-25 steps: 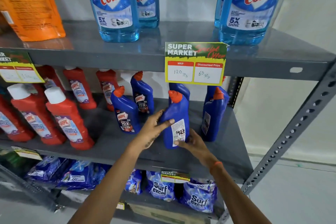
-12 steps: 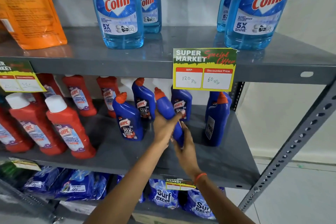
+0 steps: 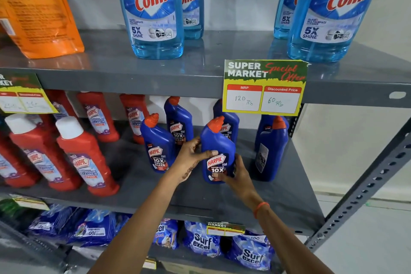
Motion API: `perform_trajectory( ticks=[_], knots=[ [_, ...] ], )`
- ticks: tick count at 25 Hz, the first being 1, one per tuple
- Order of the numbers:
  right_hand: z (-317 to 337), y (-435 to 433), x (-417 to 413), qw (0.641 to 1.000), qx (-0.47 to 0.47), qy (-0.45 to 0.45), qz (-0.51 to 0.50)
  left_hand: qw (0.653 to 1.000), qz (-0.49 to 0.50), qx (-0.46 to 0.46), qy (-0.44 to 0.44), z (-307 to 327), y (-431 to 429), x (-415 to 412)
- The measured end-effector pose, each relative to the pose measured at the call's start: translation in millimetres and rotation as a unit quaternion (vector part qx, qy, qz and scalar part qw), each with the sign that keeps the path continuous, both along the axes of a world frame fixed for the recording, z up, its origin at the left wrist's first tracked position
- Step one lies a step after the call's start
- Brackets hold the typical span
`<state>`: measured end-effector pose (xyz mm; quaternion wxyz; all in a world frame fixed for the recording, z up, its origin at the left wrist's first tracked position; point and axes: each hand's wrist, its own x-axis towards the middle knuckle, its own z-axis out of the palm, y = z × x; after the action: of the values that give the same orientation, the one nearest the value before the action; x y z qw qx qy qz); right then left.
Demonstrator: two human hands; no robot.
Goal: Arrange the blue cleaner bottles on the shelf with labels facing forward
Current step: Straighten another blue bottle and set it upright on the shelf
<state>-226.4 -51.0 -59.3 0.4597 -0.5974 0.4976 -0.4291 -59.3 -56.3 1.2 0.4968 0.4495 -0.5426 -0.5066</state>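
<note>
Both hands clasp one blue Harpic bottle (image 3: 216, 151), label forward: left hand (image 3: 191, 154) around its middle, right hand (image 3: 236, 174) cupping its base, on the grey shelf (image 3: 278, 196).

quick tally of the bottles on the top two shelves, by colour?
Light blue Colin bottles, top shelf: 4
Dark blue Harpic bottles, middle shelf: 6, one of them held by both hands
Red Harpic bottles, middle shelf: at least 6; the left edge crops the row
Total: at least 16
</note>
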Motion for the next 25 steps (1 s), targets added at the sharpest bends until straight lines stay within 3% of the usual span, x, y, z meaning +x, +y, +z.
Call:
perform_trajectory(
  ticks=[14, 17, 19, 21, 25],
  knots=[
    [-24.6, 14.7, 19.0, 0.998, -0.028, -0.008, -0.059, 0.999, -0.017, 0.004, -0.048, -13.4, 11.5, 11.7],
    [-20.7, 16.8, 18.8, 0.998, -0.038, 0.007, -0.057, 0.995, 0.028, -0.023, -0.095, -13.3, 16.0, 4.9],
    [-17.3, 25.9, 18.2, 0.991, -0.087, 0.019, -0.095, 0.968, 0.117, -0.093, -0.204, -14.7, 22.7, -6.2],
    [-11.6, 41.2, 15.7, 0.97, -0.167, 0.023, -0.175, 0.907, 0.172, -0.198, -0.33, -11.1, 39.1, -26.7],
    [-5.3, 53.1, -5.8, 0.928, -0.22, 0.019, -0.299, 0.862, 0.137, -0.324, -0.366, -1.9, 53.7, -77.3]
  ],
)
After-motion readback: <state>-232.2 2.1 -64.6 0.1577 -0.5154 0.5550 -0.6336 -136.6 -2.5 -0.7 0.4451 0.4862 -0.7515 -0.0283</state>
